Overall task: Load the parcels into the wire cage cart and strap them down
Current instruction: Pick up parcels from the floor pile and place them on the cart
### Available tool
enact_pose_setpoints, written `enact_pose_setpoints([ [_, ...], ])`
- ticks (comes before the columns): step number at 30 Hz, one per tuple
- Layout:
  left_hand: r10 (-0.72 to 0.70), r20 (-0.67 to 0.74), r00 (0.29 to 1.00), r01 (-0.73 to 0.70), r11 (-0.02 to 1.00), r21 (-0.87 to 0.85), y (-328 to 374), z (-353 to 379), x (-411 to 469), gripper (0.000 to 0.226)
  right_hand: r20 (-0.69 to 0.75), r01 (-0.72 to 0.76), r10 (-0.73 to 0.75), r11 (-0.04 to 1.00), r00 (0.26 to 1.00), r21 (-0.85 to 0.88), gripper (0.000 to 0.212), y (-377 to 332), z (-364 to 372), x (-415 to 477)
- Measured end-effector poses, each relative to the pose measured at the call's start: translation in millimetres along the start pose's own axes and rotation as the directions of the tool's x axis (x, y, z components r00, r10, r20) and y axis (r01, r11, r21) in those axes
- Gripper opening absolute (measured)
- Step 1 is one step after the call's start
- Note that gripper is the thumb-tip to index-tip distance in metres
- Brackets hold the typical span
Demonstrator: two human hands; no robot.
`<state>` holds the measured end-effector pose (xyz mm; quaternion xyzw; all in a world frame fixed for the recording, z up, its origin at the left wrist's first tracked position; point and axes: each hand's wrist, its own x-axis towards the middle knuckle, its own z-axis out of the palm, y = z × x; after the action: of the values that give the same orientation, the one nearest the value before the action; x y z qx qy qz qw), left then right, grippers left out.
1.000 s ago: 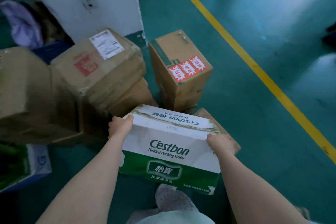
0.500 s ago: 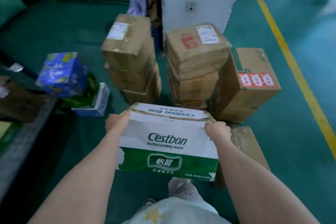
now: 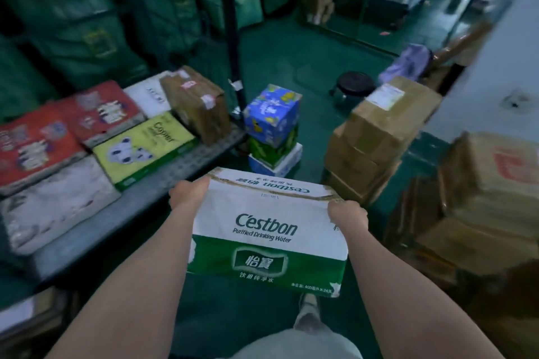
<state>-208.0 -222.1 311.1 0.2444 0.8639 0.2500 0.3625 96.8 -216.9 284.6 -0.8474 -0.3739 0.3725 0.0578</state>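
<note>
Carton of water (image 3: 268, 230) is gripped at both ends by left hand (image 3: 189, 194) and right hand (image 3: 347, 214). Grey cart (image 3: 175, 175) at left carries boxes (image 3: 140, 148); brown parcels (image 3: 379, 131) stack on green floor (image 3: 306, 73).

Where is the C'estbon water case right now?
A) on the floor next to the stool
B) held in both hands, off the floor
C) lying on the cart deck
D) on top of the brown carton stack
B: the left hand and right hand grip the top corners of the C'estbon water case, holding it in the air beside the cart deck, not on it.
</note>
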Motion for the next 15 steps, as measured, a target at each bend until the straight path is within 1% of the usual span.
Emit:
enact_pose_setpoints([
  [2, -0.053, -0.039, 0.998, 0.05, 0.996, -0.074, -8.2, -20.8, 18.9, 0.07, 0.054, 0.081, -0.077, 0.994, 0.996, -0.074, 0.049, -34.4, 13.7, 5.1],
  [3, -0.082, -0.07, 0.994, 0.074, 0.991, -0.112, -10.2, -30.2, 24.1, 0.066, 0.073, 0.13, -0.123, 0.986, 0.99, -0.102, 0.049, -51.2, 19.5, 7.6],
  [5, -0.157, -0.142, 0.977, 0.134, 0.978, -0.16, -11.5, -47.4, 36.3, 0.06, 0.11, 0.246, -0.23, 0.955, 0.967, -0.167, 0.048, -89.9, 32.8, 12.9],
  [7, -0.22, -0.182, 0.958, 0.183, 0.963, -0.197, -8.8, -60.1, 49.2, 0.06, 0.155, 0.314, -0.286, 0.926, 0.946, -0.208, 0.046, -124.1, 46.5, 23.4],
  [10, -0.258, -0.232, 0.938, 0.198, 0.947, -0.253, -4.7, -78.6, 65.2, 0.061, 0.202, 0.429, -0.384, 0.857, 0.901, -0.284, 0.041, -173.6, 57.9, 32.4],
  [11, -0.294, -0.252, 0.922, 0.216, 0.931, -0.295, -3.3, -86.0, 72.6, 0.062, 0.225, 0.475, -0.421, 0.822, 0.879, -0.315, 0.041, -196.1, 62.0, 33.5],
  [15, -0.38, -0.309, 0.872, 0.26, 0.894, -0.365, -1.4, -97.2, 86.6, 0.063, 0.281, 0.593, -0.522, 0.715, 0.805, -0.371, 0.039, -249.1, 75.3, 35.7],
])
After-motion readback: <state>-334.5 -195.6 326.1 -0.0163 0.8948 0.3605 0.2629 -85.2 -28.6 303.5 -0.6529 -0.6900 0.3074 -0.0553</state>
